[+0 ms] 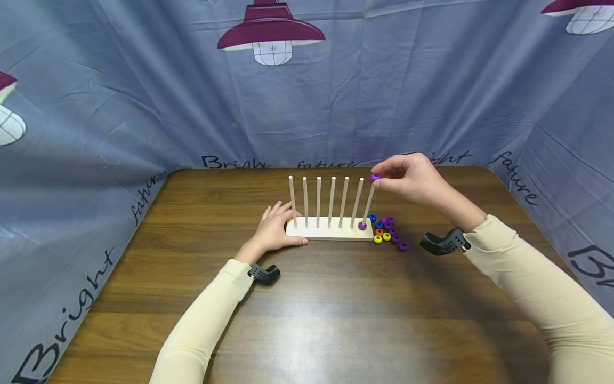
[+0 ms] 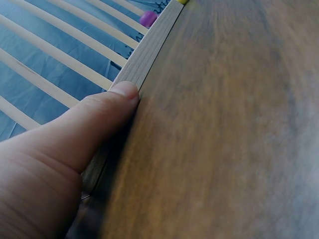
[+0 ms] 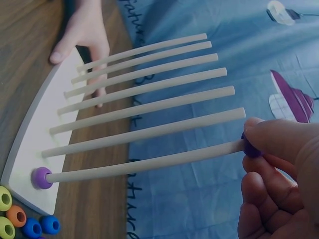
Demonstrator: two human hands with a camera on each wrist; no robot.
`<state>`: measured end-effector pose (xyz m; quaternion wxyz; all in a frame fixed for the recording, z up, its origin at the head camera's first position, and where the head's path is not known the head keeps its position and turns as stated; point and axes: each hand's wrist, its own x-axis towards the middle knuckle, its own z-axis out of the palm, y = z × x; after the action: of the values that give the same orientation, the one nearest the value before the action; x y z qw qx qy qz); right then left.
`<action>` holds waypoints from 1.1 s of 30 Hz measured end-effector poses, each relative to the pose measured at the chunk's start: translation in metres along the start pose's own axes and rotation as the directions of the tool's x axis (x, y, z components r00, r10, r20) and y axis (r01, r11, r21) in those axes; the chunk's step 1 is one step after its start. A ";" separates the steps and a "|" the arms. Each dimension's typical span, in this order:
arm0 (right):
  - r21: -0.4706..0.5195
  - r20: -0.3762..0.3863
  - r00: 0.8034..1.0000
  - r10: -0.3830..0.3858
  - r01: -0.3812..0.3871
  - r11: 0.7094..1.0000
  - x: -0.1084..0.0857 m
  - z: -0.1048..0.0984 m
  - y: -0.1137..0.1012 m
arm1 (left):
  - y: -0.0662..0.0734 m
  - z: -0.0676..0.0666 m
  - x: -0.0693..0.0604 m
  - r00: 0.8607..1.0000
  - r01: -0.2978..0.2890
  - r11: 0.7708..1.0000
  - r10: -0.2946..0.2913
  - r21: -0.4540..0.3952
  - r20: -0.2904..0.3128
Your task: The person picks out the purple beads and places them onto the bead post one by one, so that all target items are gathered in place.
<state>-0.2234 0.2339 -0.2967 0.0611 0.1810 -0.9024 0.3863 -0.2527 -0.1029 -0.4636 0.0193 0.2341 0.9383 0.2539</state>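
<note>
A pale wooden peg rack with several upright rods stands on the table. My left hand holds its left end, the thumb along the front edge and the fingers behind. Between thumb and fingertips, my right hand pinches a purple bead at the top of the rightmost rod. In the right wrist view the rod's tip meets the bead; whether it is inside the hole is hidden. Another purple bead sits at the foot of that same rod. The other rods carry no beads.
Loose beads lie by the rack's right end: several purple beads, blue beads, an orange bead and yellow beads. The brown wooden table reaches back to a blue printed curtain.
</note>
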 end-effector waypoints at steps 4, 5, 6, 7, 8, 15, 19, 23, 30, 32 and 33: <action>-0.009 0.006 1.000 -0.007 0.007 1.000 0.001 0.001 0.001 | 0.001 -0.001 0.000 1.000 0.005 1.000 -0.005 -0.006 0.005; -0.014 0.006 1.000 -0.008 0.008 1.000 0.001 0.001 0.001 | 0.001 -0.001 0.000 1.000 0.005 1.000 -0.005 -0.006 0.005; -0.018 0.006 1.000 -0.008 0.008 1.000 0.001 0.001 0.001 | 0.001 -0.002 0.000 1.000 0.006 1.000 -0.006 -0.006 0.005; -0.021 0.005 1.000 -0.004 0.004 1.000 0.001 0.002 0.001 | 0.001 -0.002 0.000 1.000 0.006 1.000 -0.006 -0.005 0.004; -0.027 0.006 1.000 -0.004 0.004 1.000 0.001 0.002 0.001 | 0.001 -0.002 0.000 1.000 0.006 1.000 -0.006 -0.005 0.004; -0.067 0.027 1.000 0.011 -0.009 0.998 0.000 0.002 0.001 | 0.000 -0.001 -0.001 1.000 0.006 1.000 -0.005 -0.007 0.008; -0.073 0.034 0.999 0.023 -0.020 0.997 -0.001 0.002 0.001 | 0.000 -0.001 -0.001 1.000 0.002 1.000 -0.002 -0.008 0.005; -0.085 0.042 0.999 0.034 -0.030 0.996 -0.003 0.001 0.000 | 0.000 0.000 -0.001 1.000 0.000 1.000 0.000 -0.010 0.004; -0.078 0.036 0.999 0.034 -0.031 0.996 -0.004 0.000 0.001 | 0.000 0.000 0.000 1.000 0.000 1.000 0.000 -0.009 0.004; -0.079 0.033 0.999 0.034 -0.031 0.996 -0.005 0.000 0.002 | 0.000 0.000 -0.001 1.000 0.002 1.000 -0.002 -0.008 0.005; -0.078 0.030 0.999 0.033 -0.031 0.996 -0.005 0.000 0.003 | 0.000 0.000 -0.001 1.000 0.004 1.000 -0.004 -0.009 0.007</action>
<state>-0.2200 0.2366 -0.2997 0.0477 0.1700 -0.9203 0.3490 -0.2520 -0.1029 -0.4635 0.0241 0.2332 0.9375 0.2573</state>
